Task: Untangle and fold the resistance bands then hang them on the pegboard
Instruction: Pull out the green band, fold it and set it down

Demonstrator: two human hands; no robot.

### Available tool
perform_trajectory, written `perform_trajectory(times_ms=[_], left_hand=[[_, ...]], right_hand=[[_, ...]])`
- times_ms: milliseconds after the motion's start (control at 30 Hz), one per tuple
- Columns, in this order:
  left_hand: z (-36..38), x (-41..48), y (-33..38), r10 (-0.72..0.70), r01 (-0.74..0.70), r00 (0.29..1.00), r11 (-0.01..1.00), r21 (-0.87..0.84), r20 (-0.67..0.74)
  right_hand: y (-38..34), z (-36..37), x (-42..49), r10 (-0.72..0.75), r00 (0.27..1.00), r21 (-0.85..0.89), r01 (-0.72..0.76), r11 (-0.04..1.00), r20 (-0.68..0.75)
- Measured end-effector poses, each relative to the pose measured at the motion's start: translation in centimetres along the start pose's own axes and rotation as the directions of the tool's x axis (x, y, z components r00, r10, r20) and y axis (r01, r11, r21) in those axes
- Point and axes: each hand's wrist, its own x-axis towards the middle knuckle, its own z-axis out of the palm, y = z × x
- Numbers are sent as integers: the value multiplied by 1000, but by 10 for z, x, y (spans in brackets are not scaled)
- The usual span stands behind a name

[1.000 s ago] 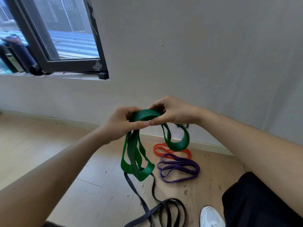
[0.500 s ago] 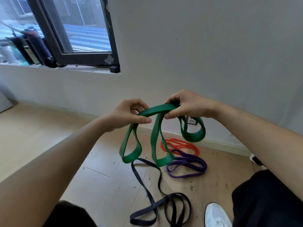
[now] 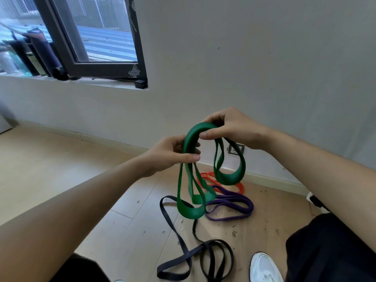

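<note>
As hands (image 3: pixel 169 153) (image 3: pixel 234 129) pinch it, green band (image 3: pixel 190 210) hangs vertically.

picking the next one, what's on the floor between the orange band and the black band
The purple band lies between the orange band and the black band, shown in the head view; the green band dangles in front.

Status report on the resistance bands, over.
Left hand and right hand both grip green band, loops dangling, fold unfinished. Black band, purple band, orange band on floor, untouched. Pegboard not in view.
</note>
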Motion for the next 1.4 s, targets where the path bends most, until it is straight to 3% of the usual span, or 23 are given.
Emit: perform_trajectory(times_ms=[267, 533, 633, 733, 900, 1067, 1300, 1400], left_hand=[[5, 4, 2, 31, -35, 998, 997, -75, -50], [-5, 2, 12, 62, -87, 984, 986, -143, -168], [0, 2, 14, 75, -100, 983, 985, -143, -170], [3, 4, 15, 84, -112, 980, 982, -152, -181], [-10, 1, 19, 70, -68, 991, 998, 18, -115], [-28, -7, 16, 82, -84, 996, 928, 362, 21], [-36, -6, 15, 109, -95, 994, 868, 488, -2], [-37, -5, 12, 105, -81, 994, 888, 453, -28]], right_hand=[[12, -13, -1, 26, 999, 52, -23, 998, -48], [22, -20, -8, 154, 973, -21, -153, 988, 170], [14, -4, -5, 110, 977, -54, -102, 993, 181], [6, 9, -1, 33, 994, -40, -29, 999, 102], [-1, 4, 1, 35, 992, -63, -28, 998, 119], [-4, 8, 0, 48, 991, -101, -36, 994, 122], [-2, 4, -1, 98, 989, -145, -82, 986, 109], [-1, 5, -1, 95, 989, -137, -78, 987, 117]])
